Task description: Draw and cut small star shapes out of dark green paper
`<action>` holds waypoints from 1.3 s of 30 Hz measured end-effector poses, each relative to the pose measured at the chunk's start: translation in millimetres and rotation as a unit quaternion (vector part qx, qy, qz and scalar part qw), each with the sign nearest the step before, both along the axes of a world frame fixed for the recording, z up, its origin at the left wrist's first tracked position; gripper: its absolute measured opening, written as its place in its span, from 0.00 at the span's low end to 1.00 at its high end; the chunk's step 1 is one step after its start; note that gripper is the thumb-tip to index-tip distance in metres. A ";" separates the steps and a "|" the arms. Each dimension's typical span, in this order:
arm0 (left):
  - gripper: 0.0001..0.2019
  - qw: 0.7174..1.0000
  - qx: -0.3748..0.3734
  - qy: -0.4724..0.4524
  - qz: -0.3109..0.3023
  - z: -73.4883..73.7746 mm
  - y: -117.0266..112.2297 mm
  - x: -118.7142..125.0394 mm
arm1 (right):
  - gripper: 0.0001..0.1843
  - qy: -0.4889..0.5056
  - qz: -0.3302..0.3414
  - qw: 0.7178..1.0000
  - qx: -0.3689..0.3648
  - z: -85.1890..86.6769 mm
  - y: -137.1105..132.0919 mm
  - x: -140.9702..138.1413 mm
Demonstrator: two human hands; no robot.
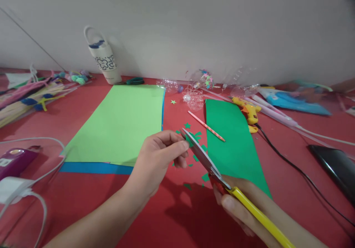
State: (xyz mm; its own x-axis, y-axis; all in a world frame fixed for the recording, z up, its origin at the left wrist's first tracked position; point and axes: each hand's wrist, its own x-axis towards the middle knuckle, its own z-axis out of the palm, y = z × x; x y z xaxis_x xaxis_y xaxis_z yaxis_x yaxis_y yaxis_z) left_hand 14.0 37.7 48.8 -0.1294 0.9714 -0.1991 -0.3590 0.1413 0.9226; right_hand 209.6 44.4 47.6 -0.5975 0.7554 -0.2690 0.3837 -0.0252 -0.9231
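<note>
My left hand pinches a small piece of green paper between thumb and fingertips above the red table. In my right hand is a pair of scissors with a yellow handle, its fingers wrapped round the grips. The blades point up and left and reach the green piece. Below the hands lie several green paper scraps, and a small cut green star is just beyond the blades. A larger dark green sheet lies to the right, partly behind my right hand.
Light green sheets lie at left over a blue sheet. A pink pencil rests near the dark green sheet. A yellow glue gun, a black phone, a white tumbler and a white charger surround the work area.
</note>
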 end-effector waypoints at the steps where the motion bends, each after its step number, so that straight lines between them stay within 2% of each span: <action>1: 0.08 1.000 0.001 0.000 0.000 -0.1 -0.1 -0.1 | 0.29 0.000 0.001 1.000 -0.001 0.9 0.3 0.0; 13: 0.08 1.000 -0.003 0.004 0.003 0.9 0.6 0.7 | 0.27 0.006 -0.008 1.000 0.006 2.2 -0.1 -1.7; 21: 0.08 1.000 0.002 0.007 0.004 -0.8 -0.3 0.5 | 0.30 -0.005 -0.018 1.000 0.006 -5.1 -5.3 -0.7; 25: 0.07 0.998 0.023 0.014 0.049 0.6 0.8 -4.2 | 0.30 0.008 -0.019 1.000 0.008 -10.1 -3.8 2.5; 27: 0.07 0.996 0.034 0.016 0.082 1.8 1.7 -6.7 | 0.29 0.009 -0.029 0.999 -0.010 -13.6 -1.7 5.9; 28: 0.07 0.996 0.034 0.018 0.079 2.1 1.9 -7.2 | 0.29 0.005 -0.037 0.999 -0.023 -15.3 -0.2 7.6; 29: 0.07 0.998 0.026 0.020 0.057 2.1 1.7 -6.8 | 0.28 -0.001 -0.043 0.999 -0.032 -16.7 1.6 9.0; 31: 0.05 0.999 -0.006 0.033 -0.036 0.9 0.3 -3.1 | 0.26 -0.005 -0.049 0.998 -0.028 -18.0 5.9 10.6; 34: 0.04 0.980 -0.065 0.070 -0.172 -3.6 -4.3 7.6 | 0.25 0.021 -0.039 0.999 -0.012 -14.9 11.7 9.1; 36: 0.04 0.968 -0.083 0.092 -0.220 -7.2 -7.8 14.7 | 0.22 0.044 -0.045 0.997 -0.036 -11.8 13.0 7.0; 39: 0.04 0.957 -0.088 0.116 -0.252 -11.8 -11.2 21.4 | 0.14 0.054 -0.049 0.995 -0.069 -10.4 11.0 5.2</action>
State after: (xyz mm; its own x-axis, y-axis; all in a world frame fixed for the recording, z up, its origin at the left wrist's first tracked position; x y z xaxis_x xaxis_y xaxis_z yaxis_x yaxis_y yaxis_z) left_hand 35.4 26.5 37.0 0.2864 0.8763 -0.3874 0.0067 0.4025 0.9154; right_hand 214.8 55.3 37.3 -0.5542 0.7711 -0.3134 0.2726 -0.1875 -0.9437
